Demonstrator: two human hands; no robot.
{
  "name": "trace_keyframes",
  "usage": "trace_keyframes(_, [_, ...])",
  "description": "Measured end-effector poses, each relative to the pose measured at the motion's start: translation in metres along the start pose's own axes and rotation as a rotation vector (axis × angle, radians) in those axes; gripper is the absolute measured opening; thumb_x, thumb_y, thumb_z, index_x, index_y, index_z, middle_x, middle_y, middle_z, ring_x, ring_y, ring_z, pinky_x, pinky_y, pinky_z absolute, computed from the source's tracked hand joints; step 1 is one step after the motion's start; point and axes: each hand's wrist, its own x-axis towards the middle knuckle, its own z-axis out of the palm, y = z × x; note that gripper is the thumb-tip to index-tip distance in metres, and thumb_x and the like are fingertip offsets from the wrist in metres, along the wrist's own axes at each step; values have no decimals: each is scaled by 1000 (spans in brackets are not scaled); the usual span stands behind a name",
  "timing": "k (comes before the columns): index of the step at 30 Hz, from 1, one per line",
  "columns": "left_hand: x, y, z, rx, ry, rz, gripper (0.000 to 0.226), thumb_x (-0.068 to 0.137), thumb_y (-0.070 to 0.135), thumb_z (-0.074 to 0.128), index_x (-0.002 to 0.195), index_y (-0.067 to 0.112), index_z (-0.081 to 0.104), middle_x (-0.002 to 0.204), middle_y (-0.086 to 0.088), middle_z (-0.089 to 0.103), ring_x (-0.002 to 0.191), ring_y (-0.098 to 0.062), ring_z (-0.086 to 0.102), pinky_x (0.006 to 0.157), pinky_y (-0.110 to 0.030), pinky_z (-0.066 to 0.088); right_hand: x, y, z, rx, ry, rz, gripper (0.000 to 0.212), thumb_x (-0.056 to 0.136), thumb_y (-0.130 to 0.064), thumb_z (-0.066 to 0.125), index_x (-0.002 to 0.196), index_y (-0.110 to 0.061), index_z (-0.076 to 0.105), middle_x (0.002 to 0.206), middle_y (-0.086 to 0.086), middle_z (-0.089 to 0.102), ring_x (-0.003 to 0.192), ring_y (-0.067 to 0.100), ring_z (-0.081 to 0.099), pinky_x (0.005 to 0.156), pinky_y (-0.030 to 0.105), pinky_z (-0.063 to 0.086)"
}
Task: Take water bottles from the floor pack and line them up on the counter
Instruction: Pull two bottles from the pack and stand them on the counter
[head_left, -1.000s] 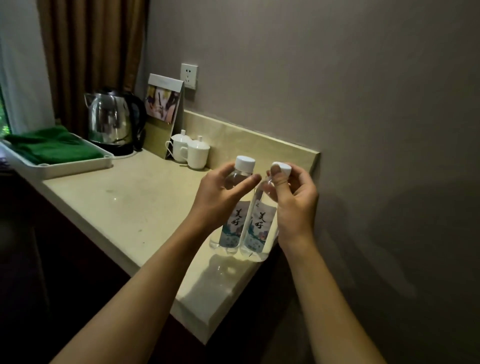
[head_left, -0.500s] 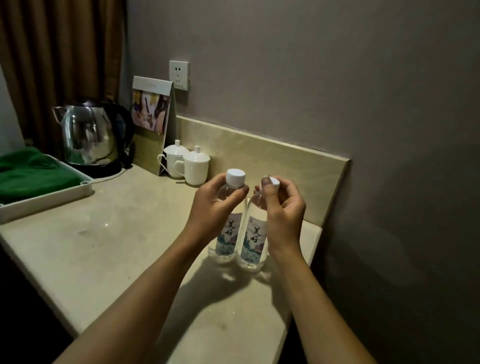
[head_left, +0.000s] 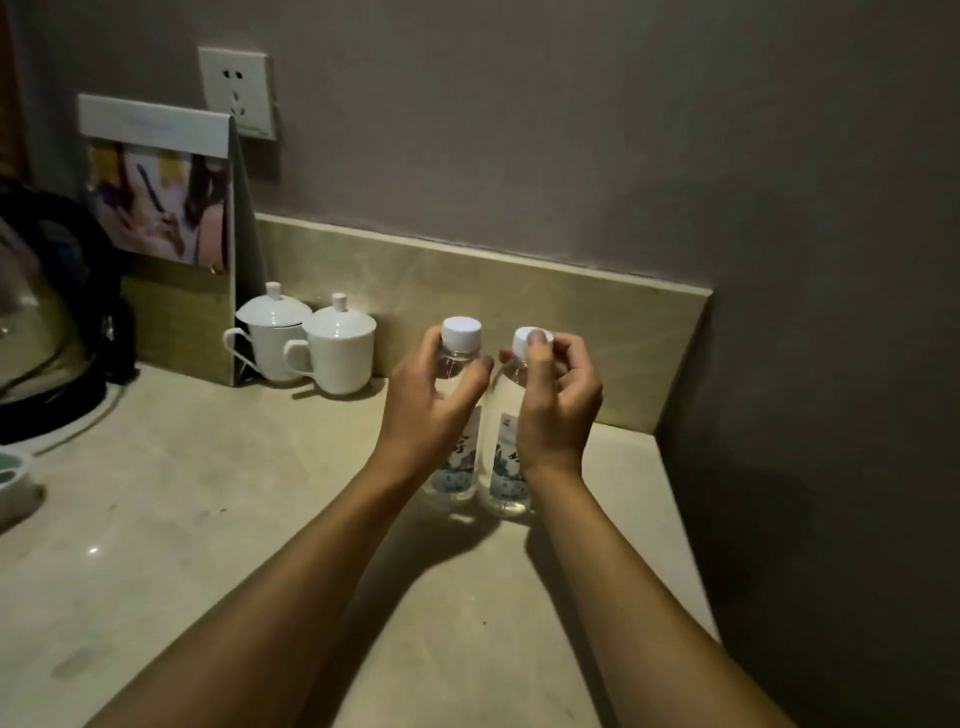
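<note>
Two bottles (head_left: 457, 467) upright, two lidded cups (head_left: 306, 343)

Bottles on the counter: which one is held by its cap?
The right-hand bottle: the right hand pinches its white cap. The left bottle is held lower, the left hand round its neck, cap bare.

A pale beige stone counter (head_left: 208, 519) with a low matching backsplash carries everything. Two clear plastic water bottles with white caps (head_left: 457, 467) stand upright on it side by side, where the hands grip. Left of the grip, against the backsplash, sit two white lidded ceramic cups (head_left: 317, 345), touching each other. Further left stand an upright printed card stand (head_left: 171, 228) and a dark kettle on its base (head_left: 47, 322).
</note>
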Motion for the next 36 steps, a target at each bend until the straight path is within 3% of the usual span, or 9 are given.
trace_keyframes(3, [8,-12,-8,7,-31,13,30,88,43,55,105,19,55,91,5,60,82,-5,56,72,-30,50,0,3,10,-37,75,3,45,86,-52,45,88,-12,65,83,6,69,81,25,67,71,47,56])
trace_keyframes(6, [12,-18,-14,6,-93,8,37,86,52,52,105,20,55,96,0,60,86,-12,58,77,-42,52,-2,1,12,-59,94,14,48,85,-57,42,84,-14,63,78,5,67,76,25,65,67,44,54])
trace_keyframes(9, [11,-14,-19,23,-168,6,47,82,64,54,110,27,51,103,3,56,93,-11,57,81,-39,52,-13,11,2,-164,-79,88,51,83,-68,40,100,-23,57,90,-2,68,85,16,66,75,41,55])
trace_keyframes(12, [5,-17,-29,65,-224,-22,74,72,72,62,133,37,38,124,9,49,109,-6,54,91,-32,50,-25,27,-17,-228,-278,169,48,79,-78,43,113,-45,47,113,-4,65,103,16,65,88,50,54])
trace_keyframes(16, [-11,-36,-42,233,-315,-198,115,55,78,71,148,33,22,140,1,42,124,-17,49,101,-43,48,-24,29,-46,-427,-392,141,52,71,-81,51,108,-45,46,105,-6,64,92,14,65,79,46,57])
trace_keyframes(18, [-19,-37,-44,281,-346,-265,108,51,69,79,140,28,33,127,2,53,112,-16,57,93,-43,53,-22,24,-56,-536,-480,84,51,75,-68,63,111,-35,48,98,-8,64,81,10,64,69,36,57])
trace_keyframes(21, [-24,-35,-43,246,-305,-327,79,56,44,90,120,24,48,106,5,66,91,-9,65,82,-40,57,-21,20,-60,-609,-587,68,48,80,-48,72,116,-27,49,101,-8,62,76,6,61,59,21,50])
trace_keyframes(28, [-30,-36,-37,249,-165,-369,51,69,30,86,110,17,58,104,4,67,92,-11,65,81,-32,57,-29,22,-44,-598,-534,156,57,82,-43,71,129,-26,44,118,-5,59,93,16,66,75,39,61])
trace_keyframes(36, [-9,-64,-33,452,-98,-314,42,76,43,78,108,21,62,102,2,62,90,-13,60,77,-31,54,-22,34,-3,-672,-465,254,42,84,-33,72,114,-24,44,123,3,61,107,22,62,87,38,54])
